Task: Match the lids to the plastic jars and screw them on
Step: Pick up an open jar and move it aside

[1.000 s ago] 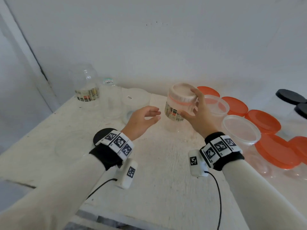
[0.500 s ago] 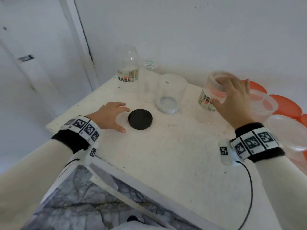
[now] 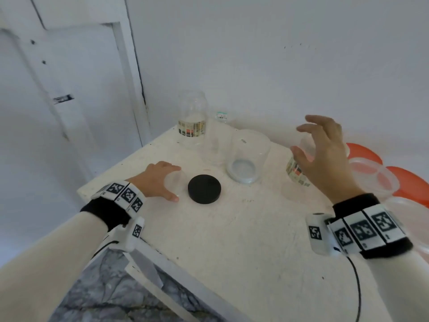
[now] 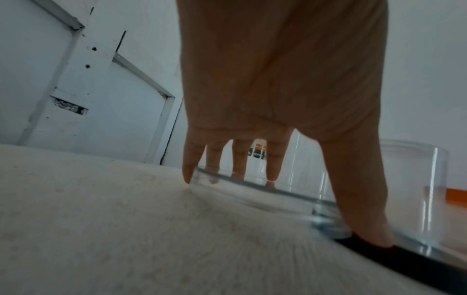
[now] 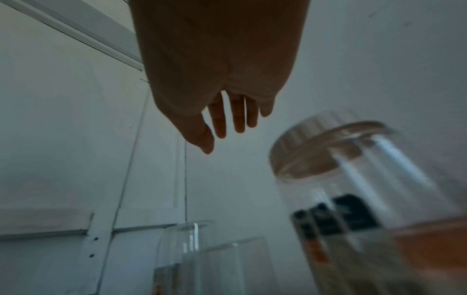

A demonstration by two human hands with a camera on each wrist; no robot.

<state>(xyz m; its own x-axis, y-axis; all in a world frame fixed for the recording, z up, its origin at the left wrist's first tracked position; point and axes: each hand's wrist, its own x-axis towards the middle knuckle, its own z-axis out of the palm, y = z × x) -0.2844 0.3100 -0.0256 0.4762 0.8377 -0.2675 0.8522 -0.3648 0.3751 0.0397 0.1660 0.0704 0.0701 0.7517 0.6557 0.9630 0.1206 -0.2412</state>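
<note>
A small clear lid point(image 3: 180, 180) lies on the white table point(image 3: 232, 240), just left of a black lid point(image 3: 204, 188). My left hand point(image 3: 173, 183) grips the clear lid point(image 4: 252, 197): the fingers point(image 4: 274, 169) stand on its far rim and the thumb presses its near side. My right hand point(image 3: 301, 139) hovers with fingers spread and holds nothing. It is just in front of a labelled jar point(image 3: 296, 173) that wears a clear lid point(image 5: 328, 147).
An open clear jar point(image 3: 249, 159) stands mid-table, with a tall labelled jar point(image 3: 192, 122) behind it near the wall. Orange lids point(image 3: 411, 182) and clear tubs point(image 3: 376, 180) crowd the right side. The table's left edge runs close beside my left wrist.
My right hand has let go of the lidded labelled jar and lifted off it. My left hand has gone left and down and closed round the clear lid. The view swung left.
</note>
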